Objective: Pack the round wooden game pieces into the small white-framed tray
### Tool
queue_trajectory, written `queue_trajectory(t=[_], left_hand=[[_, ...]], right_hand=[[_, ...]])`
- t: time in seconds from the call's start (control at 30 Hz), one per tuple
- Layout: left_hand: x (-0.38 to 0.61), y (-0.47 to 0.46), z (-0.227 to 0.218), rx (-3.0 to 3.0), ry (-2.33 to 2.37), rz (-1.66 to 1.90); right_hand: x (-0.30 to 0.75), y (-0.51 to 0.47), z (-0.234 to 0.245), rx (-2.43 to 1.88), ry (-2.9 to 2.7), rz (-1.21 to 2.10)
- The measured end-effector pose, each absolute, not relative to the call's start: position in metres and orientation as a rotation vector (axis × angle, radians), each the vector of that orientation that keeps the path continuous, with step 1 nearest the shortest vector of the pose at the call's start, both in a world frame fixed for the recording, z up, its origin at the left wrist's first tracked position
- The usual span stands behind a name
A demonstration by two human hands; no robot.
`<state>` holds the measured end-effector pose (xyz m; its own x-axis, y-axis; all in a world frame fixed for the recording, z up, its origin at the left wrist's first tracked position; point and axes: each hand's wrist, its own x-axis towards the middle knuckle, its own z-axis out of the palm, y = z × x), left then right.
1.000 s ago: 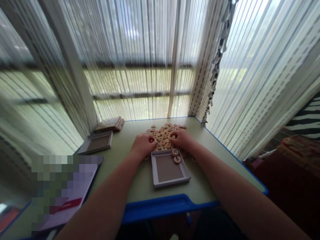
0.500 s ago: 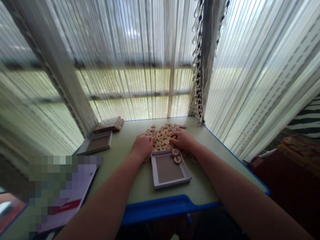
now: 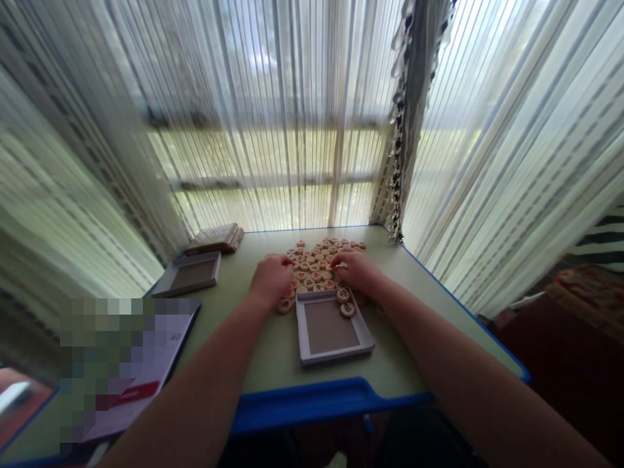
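Round pieces: a spread of pale wooden discs (image 3: 316, 275), some marked in red and some in dark characters, lies on the worktop (image 3: 424, 305) between the two hands and beyond the near box.
Left fingers: the fingers (image 3: 286, 261) are curled at the left edge of the spread, next to the discs; the gap between them looks narrow, and I cannot tell whether a disc is held.
Right fingers: bent over the right side of the spread, thumb and forefinger close together, their tips (image 3: 335, 262) right by the discs; whether they grip one cannot be told.
Left hand: the left hand (image 3: 273, 279) is low over the worktop, back upward, its forearm slanting in from the lower left.
Right hand: the right hand (image 3: 359, 269) is at about the same depth, back upward, its forearm slanting in from the lower right.
Near box: a shallow pale box (image 3: 329, 330) sits between the forearms, mostly bare inside.
Box corner: two dark-marked discs (image 3: 348, 310) lie one behind the other at its far right corner.
Stray disc: one dark-marked disc (image 3: 285, 305) lies left of the box, near the left wrist.
Left side: a second shallow box (image 3: 195, 274) lies in front of a stack of books (image 3: 214, 238).
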<state>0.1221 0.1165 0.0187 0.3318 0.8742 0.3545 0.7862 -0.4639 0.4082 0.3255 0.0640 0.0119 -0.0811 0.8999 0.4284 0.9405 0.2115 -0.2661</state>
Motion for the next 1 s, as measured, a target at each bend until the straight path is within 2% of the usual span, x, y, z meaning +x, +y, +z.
queue_trajectory(t=[0.1, 0.33, 0.6, 0.83, 1.0], left_hand=[[0.115, 0.118, 0.021, 2.394, 1.461, 0.592], [0.109, 0.117, 0.022, 2.526, 1.333, 0.487], [0.110, 0.113, 0.026, 2.619, 1.133, 0.504], [0.110, 0.116, 0.021, 2.666, 1.135, 0.564], [0.116, 0.112, 0.022, 2.750, 1.164, 0.667]], right_hand=[[0.324, 0.062, 0.013, -1.717, -1.986, -0.067], [0.322, 0.060, 0.015, -1.669, -2.068, 0.097], [0.325, 0.061, 0.014, -1.720, -2.083, 0.046], [0.324, 0.061, 0.014, -1.734, -2.039, 0.048], [0.336, 0.072, 0.011, -1.905, -1.591, -0.115]])
